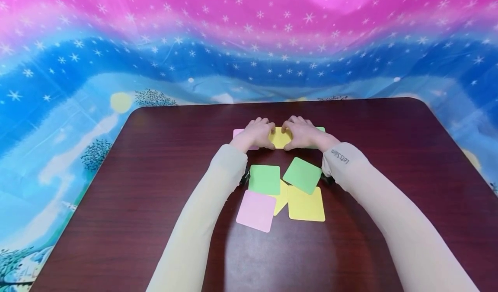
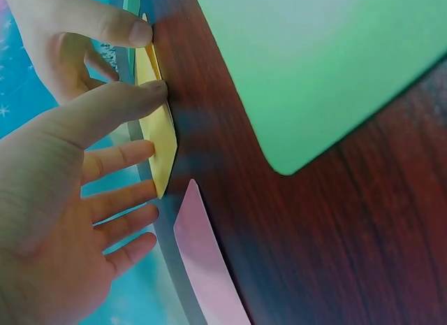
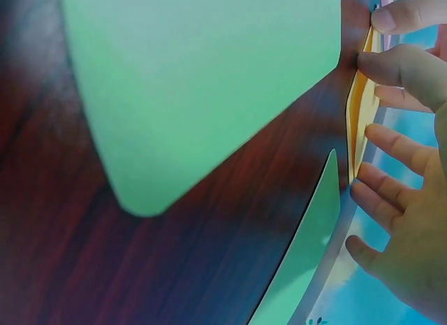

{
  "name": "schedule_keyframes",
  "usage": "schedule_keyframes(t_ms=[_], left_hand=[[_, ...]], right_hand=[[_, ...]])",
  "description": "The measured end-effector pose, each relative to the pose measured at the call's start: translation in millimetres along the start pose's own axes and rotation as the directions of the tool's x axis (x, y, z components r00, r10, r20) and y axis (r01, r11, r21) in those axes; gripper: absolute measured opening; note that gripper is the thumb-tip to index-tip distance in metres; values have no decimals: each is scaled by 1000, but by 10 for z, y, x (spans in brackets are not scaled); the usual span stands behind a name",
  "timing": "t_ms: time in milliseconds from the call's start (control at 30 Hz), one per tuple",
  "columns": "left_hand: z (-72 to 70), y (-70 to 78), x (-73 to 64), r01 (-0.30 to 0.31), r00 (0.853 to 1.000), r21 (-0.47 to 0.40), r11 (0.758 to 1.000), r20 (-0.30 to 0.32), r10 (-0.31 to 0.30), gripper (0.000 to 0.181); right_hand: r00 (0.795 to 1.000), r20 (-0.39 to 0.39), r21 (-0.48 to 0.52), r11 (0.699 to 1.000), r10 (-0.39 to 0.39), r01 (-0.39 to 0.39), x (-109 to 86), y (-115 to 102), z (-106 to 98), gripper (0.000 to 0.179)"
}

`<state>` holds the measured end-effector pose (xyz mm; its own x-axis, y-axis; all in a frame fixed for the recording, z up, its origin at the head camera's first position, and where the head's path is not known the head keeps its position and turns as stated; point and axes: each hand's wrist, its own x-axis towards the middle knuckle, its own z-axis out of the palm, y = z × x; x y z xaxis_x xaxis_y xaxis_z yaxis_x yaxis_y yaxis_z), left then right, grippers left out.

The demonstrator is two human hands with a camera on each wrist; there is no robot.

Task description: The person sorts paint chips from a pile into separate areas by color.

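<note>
At the back middle of the table lies a yellow square card (image 1: pixel 281 139), and a second yellow edge shows just under it in the right wrist view. My left hand (image 1: pixel 258 134) holds its left side between thumb and index finger. From the right, my right hand (image 1: pixel 302 133) grips the same card, its thumb (image 3: pixel 383 65) on the near edge. The other fingers of both hands are spread loosely. A pink card (image 2: pixel 206 262) lies flat to the left, partly hidden by the left hand. Beyond the right hand is a green card (image 3: pixel 300 269), also partly covered.
Nearer me, between my forearms, lie two green cards (image 1: pixel 264 179), a pink card (image 1: pixel 256 211), a yellow card (image 1: pixel 307 205) and another yellow card (image 1: pixel 281 202) partly under others. The dark wooden table (image 1: pixel 155 162) ends at a patterned cloth backdrop (image 1: pixel 218 58).
</note>
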<state>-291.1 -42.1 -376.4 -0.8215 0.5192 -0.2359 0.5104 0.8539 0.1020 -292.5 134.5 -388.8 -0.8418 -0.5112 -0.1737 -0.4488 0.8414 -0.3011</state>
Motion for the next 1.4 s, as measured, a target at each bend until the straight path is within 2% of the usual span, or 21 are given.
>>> schedule_keyframes(t_ms=[200, 433, 833, 1033, 1133, 1400], left_hand=[[-25, 4, -16, 4, 1000, -1, 1000, 9, -4, 51], [15, 17, -24, 12, 1000, 6, 1000, 26, -12, 55], [39, 32, -119, -11, 1000, 7, 1000, 0, 11, 63], [64, 74, -184, -60, 998, -37, 998, -2, 60, 60], [51, 104, -229, -89, 996, -30, 996, -13, 89, 59], [11, 235, -341, -146, 989, -15, 989, -25, 146, 59]], right_hand=[[1000, -1, 0, 1000, -3, 3, -38, -1, -24, 54], [1000, -13, -33, 999, 1, -1, -83, -24, 1, 55], [998, -52, -124, 992, -34, 28, -247, -64, 18, 66], [996, -52, -121, 990, -77, 70, -411, -56, 37, 63], [993, -68, -132, 987, -99, 89, -483, -48, 38, 62], [988, -122, -156, 985, -99, 79, -632, -59, 33, 61]])
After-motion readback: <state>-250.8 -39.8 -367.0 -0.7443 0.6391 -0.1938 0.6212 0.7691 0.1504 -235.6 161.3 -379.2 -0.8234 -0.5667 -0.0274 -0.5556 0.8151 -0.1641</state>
